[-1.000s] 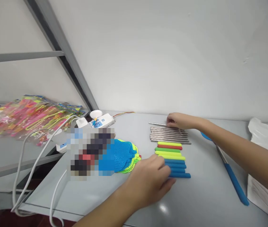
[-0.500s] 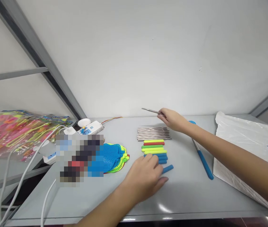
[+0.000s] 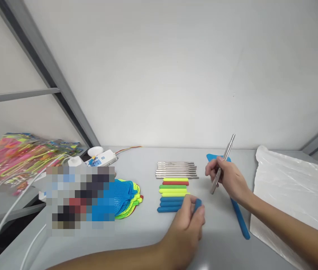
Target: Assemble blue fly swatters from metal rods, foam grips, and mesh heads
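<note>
- Two parts were held over the grey table [image 3: 136,230], one in each bare hand.
- Right hand [image 3: 232,178]: stepped metal rod [image 3: 227,150] was gripped narrow between thumb and fingers, tilted, top end angled right; contact of the lower end with the table could not be told.
- Left hand [image 3: 185,232]: blue tubular handle [image 3: 197,204] was pinched between thumb and fingers; one end was exposed, the rest was covered by the hand.
- Loose metal rods [image 3: 175,170] were laid side by side just behind the coloured row.
- Coloured row: yellow handles [image 3: 174,195], red handle [image 3: 175,183], green handle [image 3: 172,186] and three blue handles [image 3: 170,209] were lined up parallel, blue ones nearest the left hand.
- Mesh swatter heads [image 3: 122,195], blue and yellow-green, were stacked left of the row, partly masked by pixelation.
- Blue swatter [image 3: 240,219] was laid by the right hand, middle hidden.
- White plastic bag [image 3: 288,195] was placed far right; power strip [image 3: 104,158], back left.
</note>
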Tool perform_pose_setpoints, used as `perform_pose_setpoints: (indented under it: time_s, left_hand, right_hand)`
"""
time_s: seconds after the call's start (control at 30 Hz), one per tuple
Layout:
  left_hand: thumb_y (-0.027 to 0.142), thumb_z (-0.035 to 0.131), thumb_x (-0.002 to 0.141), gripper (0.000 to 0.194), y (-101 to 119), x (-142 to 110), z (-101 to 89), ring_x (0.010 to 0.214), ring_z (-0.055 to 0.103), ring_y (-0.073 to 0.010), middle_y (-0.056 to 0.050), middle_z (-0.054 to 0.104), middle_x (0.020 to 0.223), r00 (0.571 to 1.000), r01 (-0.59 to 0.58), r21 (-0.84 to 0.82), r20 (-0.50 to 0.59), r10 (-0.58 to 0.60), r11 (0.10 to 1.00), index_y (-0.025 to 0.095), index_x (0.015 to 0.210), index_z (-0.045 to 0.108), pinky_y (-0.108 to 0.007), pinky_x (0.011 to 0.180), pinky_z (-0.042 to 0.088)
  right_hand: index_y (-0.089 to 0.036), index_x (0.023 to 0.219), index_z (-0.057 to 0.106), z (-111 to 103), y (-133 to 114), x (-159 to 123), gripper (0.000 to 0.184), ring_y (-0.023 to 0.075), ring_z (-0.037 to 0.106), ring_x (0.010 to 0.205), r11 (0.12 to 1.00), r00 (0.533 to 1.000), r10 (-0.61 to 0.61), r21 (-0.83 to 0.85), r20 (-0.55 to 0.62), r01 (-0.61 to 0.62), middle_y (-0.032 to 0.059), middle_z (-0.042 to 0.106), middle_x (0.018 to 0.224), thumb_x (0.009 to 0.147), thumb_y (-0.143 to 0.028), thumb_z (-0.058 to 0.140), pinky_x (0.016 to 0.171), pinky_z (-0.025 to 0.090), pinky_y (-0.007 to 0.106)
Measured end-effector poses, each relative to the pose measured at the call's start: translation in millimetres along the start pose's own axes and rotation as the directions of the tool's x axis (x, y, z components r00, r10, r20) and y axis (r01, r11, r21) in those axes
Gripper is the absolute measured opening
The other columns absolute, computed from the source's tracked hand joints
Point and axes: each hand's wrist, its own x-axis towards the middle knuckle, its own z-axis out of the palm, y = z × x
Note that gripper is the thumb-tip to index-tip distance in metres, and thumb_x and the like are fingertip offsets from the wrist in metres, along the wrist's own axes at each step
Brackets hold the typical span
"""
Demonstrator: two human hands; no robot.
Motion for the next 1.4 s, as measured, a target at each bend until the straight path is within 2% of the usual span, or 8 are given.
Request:
perform_pose_setpoints:
  time_s: [0.23, 0.5, 0.7, 0.77, 0.83, 0.93, 1.03, 1.4]
  left_hand:
    - [0.048, 0.04, 0.098, 0.03, -0.7, 9.9, -4.3, 0.05, 0.029, -0.0052, 0.008, 0.035, 0.068, 0.995, 0.085, -0.069, 0.064, -0.08, 0.994, 0.02, 0.088, 0.042, -0.022, 0.047, 0.023]
    - [0.049, 0.041, 0.098, 0.031, -3.2, 10.2, -6.3, 0.05, 0.027, -0.0051, 0.008, 0.034, 0.065, 0.99, 0.121, -0.094, 0.084, -0.113, 0.988, 0.019, 0.092, 0.046, -0.022, 0.047, 0.021]
    - [0.051, 0.044, 0.096, 0.033, -3.9, 9.9, -4.2, 0.052, 0.026, -0.006, 0.008, 0.033, 0.064, 0.993, 0.098, -0.131, 0.082, -0.087, 0.987, 0.018, 0.093, 0.046, -0.022, 0.046, 0.02]
    - [0.052, 0.045, 0.095, 0.034, -3.9, 9.0, -3.7, 0.051, 0.026, -0.0057, 0.008, 0.034, 0.064, 0.992, 0.109, -0.138, 0.074, -0.1, 0.984, 0.019, 0.09, 0.046, -0.021, 0.046, 0.02]
    - [0.054, 0.045, 0.095, 0.035, -3.6, 8.2, -3.6, 0.049, 0.027, -0.0053, 0.008, 0.035, 0.063, 0.99, 0.124, -0.127, 0.082, -0.114, 0.984, 0.019, 0.089, 0.046, -0.021, 0.045, 0.02]
    - [0.056, 0.044, 0.094, 0.037, -1.2, 8.0, -3.4, 0.045, 0.026, -0.0048, 0.009, 0.035, 0.061, 0.99, 0.123, -0.075, 0.079, -0.117, 0.99, 0.019, 0.088, 0.046, -0.021, 0.042, 0.018]
    - [0.057, 0.044, 0.093, 0.037, 3.7, 9.2, -2.1, 0.041, 0.023, -0.004, 0.01, 0.036, 0.059, 0.988, 0.146, -0.047, 0.057, -0.143, 0.988, 0.02, 0.086, 0.046, -0.021, 0.039, 0.015]
    - [0.061, 0.044, 0.09, 0.04, 11.6, 6.3, 1.8, 0.039, 0.022, -0.0031, 0.011, 0.033, 0.057, 0.974, 0.228, -0.092, -0.001, -0.229, 0.969, 0.021, 0.085, 0.041, -0.018, 0.039, 0.017]
  right_hand:
    - [-0.021, 0.065, 0.05, 15.4, 6.9, -11.0, 0.049, 0.0106, 0.028, 0.044, 0.959, 0.991, 0.116, 0.253, 0.062, -0.128, -0.0065, 0.028, 0.046, 0.092, -0.061, 0.038, 0.046, 0.033, 0.025]
    - [-0.02, 0.067, 0.049, 17.5, 6.1, -14.7, 0.046, 0.0088, 0.03, 0.044, 0.968, 0.966, 0.144, 0.174, 0.216, -0.183, -0.0075, 0.031, 0.047, 0.095, -0.054, 0.037, 0.047, 0.03, 0.023]
    - [-0.02, 0.082, 0.057, 24.6, 9.0, -30.3, 0.038, 0.0104, 0.048, 0.052, 0.958, 0.87, 0.165, 0.134, 0.464, -0.253, -0.0015, 0.052, 0.069, 0.093, -0.053, 0.043, 0.048, 0.038, 0.023]
    - [-0.022, 0.097, 0.06, 24.5, 12.3, -30.2, 0.035, 0.0119, 0.048, 0.058, 0.963, 0.891, 0.118, 0.168, 0.438, -0.21, -0.0008, 0.051, 0.075, 0.09, -0.055, 0.05, 0.051, 0.04, 0.024]
    - [-0.023, 0.105, 0.06, 21.2, 16.6, -24.9, 0.042, 0.0127, 0.043, 0.059, 0.971, 0.953, 0.038, 0.215, 0.3, -0.106, -0.002, 0.045, 0.071, 0.086, -0.06, 0.051, 0.052, 0.039, 0.025]
    - [-0.021, 0.093, 0.062, 11.9, 20.9, -11.7, 0.044, 0.0129, 0.033, 0.055, 0.963, 0.999, -0.021, 0.27, 0.044, 0.009, -0.0037, 0.035, 0.061, 0.09, -0.06, 0.042, 0.051, 0.032, 0.027]
    - [-0.021, 0.082, 0.062, 3.4, 20.1, -1.5, 0.037, 0.0123, 0.025, 0.051, 0.956, 0.998, 0.005, 0.292, -0.063, 0.014, -0.0054, 0.027, 0.055, 0.092, -0.052, 0.046, 0.05, 0.027, 0.027]
    - [-0.02, 0.079, 0.058, 15.0, 14.6, -9.1, 0.028, 0.0082, 0.032, 0.047, 0.959, 0.992, 0.062, 0.268, 0.108, -0.089, -0.0078, 0.035, 0.048, 0.093, -0.043, 0.053, 0.048, 0.028, 0.024]
